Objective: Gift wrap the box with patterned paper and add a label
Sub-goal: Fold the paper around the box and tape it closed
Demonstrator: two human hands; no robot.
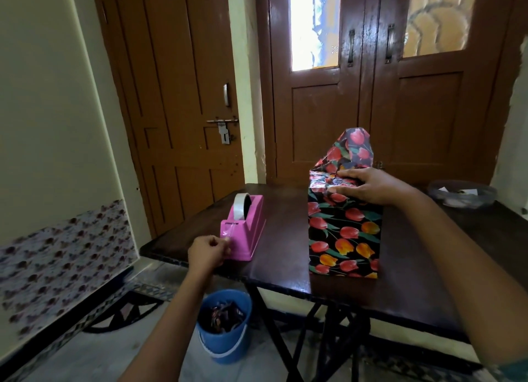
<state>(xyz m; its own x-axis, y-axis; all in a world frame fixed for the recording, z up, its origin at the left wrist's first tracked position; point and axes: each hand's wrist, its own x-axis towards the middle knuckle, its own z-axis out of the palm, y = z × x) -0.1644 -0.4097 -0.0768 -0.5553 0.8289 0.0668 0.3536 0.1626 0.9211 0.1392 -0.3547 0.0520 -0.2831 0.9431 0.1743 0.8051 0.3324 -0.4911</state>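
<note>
A tall box (pixel 344 233) wrapped in black paper with red and orange tulips stands upright on the dark wooden table (pixel 285 256). At its top a paper flap (pixel 355 147) sticks up unfolded. My right hand (pixel 368 185) presses down on the folded paper at the box's top. A pink tape dispenser (pixel 245 230) with a clear tape roll (pixel 241 210) sits at the table's left. My left hand (pixel 210 251) pinches the loose end of the tape at the dispenser's front cutter.
A blue bucket (pixel 225 330) with paper scraps stands on the floor under the table's left edge. A clear bowl (pixel 463 194) holding small paper pieces sits at the table's far right. Brown doors stand behind the table.
</note>
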